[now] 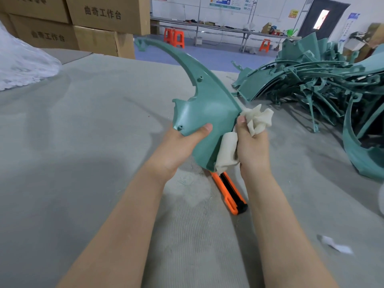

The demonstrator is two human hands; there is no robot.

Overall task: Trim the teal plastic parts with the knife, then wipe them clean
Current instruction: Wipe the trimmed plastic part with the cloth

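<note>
Teal part (204, 104) is held by the left hand (182, 142) mid-frame while the right hand (252, 142) grips a cloth (257, 119), wiping; next, probably rub the edge.

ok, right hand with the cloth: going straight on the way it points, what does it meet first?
Probably the teal part that the left hand holds: the right hand points forward and slightly left, its cloth at that part's edge. The pile of parts lies off to the right. Depth unclear.
</note>
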